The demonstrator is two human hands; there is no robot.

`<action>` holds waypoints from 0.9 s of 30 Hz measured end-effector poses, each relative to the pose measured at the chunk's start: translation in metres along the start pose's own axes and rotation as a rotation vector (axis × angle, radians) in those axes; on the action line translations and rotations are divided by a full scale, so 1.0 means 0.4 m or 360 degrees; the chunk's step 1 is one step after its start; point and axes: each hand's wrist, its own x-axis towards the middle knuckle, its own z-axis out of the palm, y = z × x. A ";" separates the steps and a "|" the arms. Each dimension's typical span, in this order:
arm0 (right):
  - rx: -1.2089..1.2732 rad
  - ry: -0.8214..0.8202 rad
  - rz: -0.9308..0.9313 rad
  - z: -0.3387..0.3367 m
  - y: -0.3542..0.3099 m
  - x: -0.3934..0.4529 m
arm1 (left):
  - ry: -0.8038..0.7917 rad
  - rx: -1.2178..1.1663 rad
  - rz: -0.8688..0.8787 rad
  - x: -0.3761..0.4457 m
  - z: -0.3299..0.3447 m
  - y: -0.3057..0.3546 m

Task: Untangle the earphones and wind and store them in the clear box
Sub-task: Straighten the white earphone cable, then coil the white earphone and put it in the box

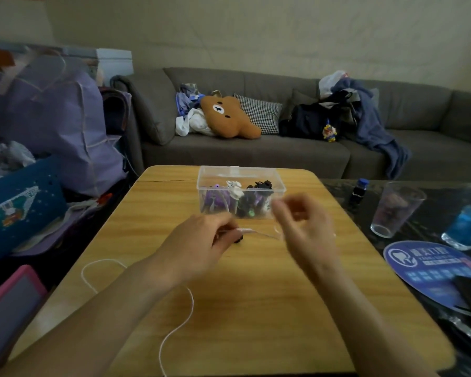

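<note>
A clear plastic box [279, 189] stands open at the far middle of the wooden table [256, 295], with purple, white and black earphones bundled inside. Just in front of it my left hand [201, 240] pinches a white earphone cable [186, 319]. A short stretch of the cable runs from there across to my right hand [301, 224], which is blurred and holds the cable with curled fingers. The rest of the cable trails under my left forearm, loops on the table at the left and runs off the near edge.
A dark table to the right carries a clear cup [394, 210], a small dark bottle [359, 191], a blue glass [468, 227] and a round blue fan [433, 265]. Bags and a blue box [19, 208] crowd the left. A grey sofa [256, 153] lies behind.
</note>
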 end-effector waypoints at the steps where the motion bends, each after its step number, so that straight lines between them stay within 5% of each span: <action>1: 0.0029 -0.0246 -0.0075 0.022 -0.014 -0.012 | 0.0020 -0.0005 0.0079 -0.001 0.000 0.004; 3: -0.0011 -0.0595 -0.0106 0.056 -0.025 -0.031 | 0.0085 -0.0003 0.0140 -0.001 -0.006 0.003; 6: -0.0085 -0.0646 0.0044 0.067 -0.025 -0.028 | -0.0023 0.0075 0.0022 -0.004 -0.020 0.000; 8: -0.0057 -0.0537 0.0166 0.052 -0.010 -0.010 | -0.0155 0.0171 -0.0097 -0.008 -0.031 -0.006; 13: -0.0257 0.0323 0.0636 -0.030 0.096 0.047 | -0.0130 0.0153 -0.0361 -0.016 -0.081 -0.072; 16: -0.0371 0.0403 0.0945 -0.058 0.150 0.038 | -0.0061 0.0090 -0.0465 -0.021 -0.112 -0.117; 20: -0.0727 0.0351 0.0536 -0.009 0.104 0.023 | 0.0086 -0.0012 -0.0439 -0.019 -0.107 -0.109; 24: -0.0170 -0.0299 -0.0205 0.097 -0.032 -0.037 | -0.0040 -0.0120 -0.0292 -0.009 -0.057 -0.057; 27: 0.0074 -0.0784 -0.0181 0.146 -0.053 -0.066 | -0.0130 -0.0190 -0.0236 -0.006 -0.034 -0.044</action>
